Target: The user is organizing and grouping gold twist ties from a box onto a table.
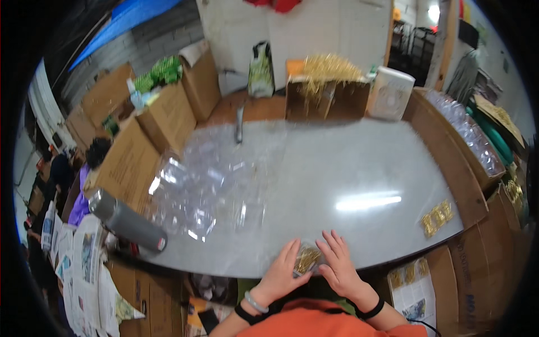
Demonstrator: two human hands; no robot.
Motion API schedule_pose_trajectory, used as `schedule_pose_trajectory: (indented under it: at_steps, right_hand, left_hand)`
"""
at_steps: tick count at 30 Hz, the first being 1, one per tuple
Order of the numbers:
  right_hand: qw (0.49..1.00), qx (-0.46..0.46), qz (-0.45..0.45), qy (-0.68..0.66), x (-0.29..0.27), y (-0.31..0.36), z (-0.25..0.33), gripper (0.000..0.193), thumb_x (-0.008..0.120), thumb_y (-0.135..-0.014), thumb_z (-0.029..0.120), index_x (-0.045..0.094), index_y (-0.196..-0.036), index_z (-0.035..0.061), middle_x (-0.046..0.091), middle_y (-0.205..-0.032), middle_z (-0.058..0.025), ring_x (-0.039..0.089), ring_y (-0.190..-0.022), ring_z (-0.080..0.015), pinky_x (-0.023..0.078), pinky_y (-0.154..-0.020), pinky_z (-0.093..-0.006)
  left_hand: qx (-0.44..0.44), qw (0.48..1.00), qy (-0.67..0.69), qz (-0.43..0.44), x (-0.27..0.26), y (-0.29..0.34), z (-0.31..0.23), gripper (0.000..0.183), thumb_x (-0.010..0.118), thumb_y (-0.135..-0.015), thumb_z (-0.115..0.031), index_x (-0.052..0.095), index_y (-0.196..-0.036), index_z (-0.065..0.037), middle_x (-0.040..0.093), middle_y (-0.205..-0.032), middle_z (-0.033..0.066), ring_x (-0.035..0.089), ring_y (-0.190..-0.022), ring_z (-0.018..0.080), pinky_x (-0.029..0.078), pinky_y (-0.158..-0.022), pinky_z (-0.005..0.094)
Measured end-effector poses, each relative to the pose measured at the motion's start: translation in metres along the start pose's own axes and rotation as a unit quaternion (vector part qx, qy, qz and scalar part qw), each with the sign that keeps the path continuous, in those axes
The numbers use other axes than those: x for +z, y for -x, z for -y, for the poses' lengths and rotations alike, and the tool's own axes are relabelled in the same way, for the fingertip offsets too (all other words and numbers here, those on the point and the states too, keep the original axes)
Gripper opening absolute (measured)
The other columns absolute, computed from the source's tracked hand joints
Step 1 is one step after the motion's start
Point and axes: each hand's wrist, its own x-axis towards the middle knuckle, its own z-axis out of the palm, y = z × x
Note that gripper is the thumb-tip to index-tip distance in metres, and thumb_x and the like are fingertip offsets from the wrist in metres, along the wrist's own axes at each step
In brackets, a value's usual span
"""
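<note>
At the table's near edge, a small clear plastic box (307, 259) holds a bunch of thin gold-coloured pieces, too small to name. My left hand (279, 275) grips it from the left, with the thumb along its near side. On the other side is my right hand (340, 269), fingers stretched out and nothing held in them, the thumb close to or touching the box. To the far left, a spread of empty clear plastic boxes (210, 180) lies on the grey table (337, 163). Several gold bundles (437, 218) sit in a cluster near the right edge.
A dark grey bottle (129, 222) lies tilted at the left edge. Cardboard boxes (126, 165) line the left side. At the back stand a carton (328, 100) topped with gold strands and a white tub (391, 94). A carton of clear plastic (466, 132) borders the right.
</note>
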Motion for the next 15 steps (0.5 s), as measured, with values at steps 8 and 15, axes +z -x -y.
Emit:
schedule_pose_trajectory:
  at_steps: [8, 15]
  right_hand:
    - [0.994, 0.039, -0.105, -0.011, -0.083, -0.014, -0.007, 0.051, 0.067, -0.096, 0.019, 0.050, -0.141, 0.0001, 0.048, -0.147, -0.0241, 0.049, -0.135, -0.0391, 0.042, -0.110, -0.0432]
    - [0.993, 0.033, -0.109, 0.034, -0.104, -0.001, -0.008, 0.060, 0.073, -0.089, 0.017, 0.049, -0.141, 0.0019, 0.048, -0.146, -0.0244, 0.049, -0.133, -0.0416, 0.043, -0.110, -0.0444]
  left_hand:
    - [0.002, 0.952, -0.305, -0.019, -0.040, -0.010, 0.021, 0.058, 0.068, -0.093, -0.025, 0.049, -0.138, 0.005, 0.050, -0.139, 0.0234, 0.046, -0.132, 0.0413, 0.036, -0.112, 0.0522]
    - [0.041, 0.962, -0.268, -0.014, -0.035, 0.006, 0.008, 0.058, 0.068, -0.093, -0.029, 0.051, -0.138, 0.003, 0.049, -0.142, 0.0202, 0.039, -0.139, 0.0410, 0.028, -0.117, 0.0586]
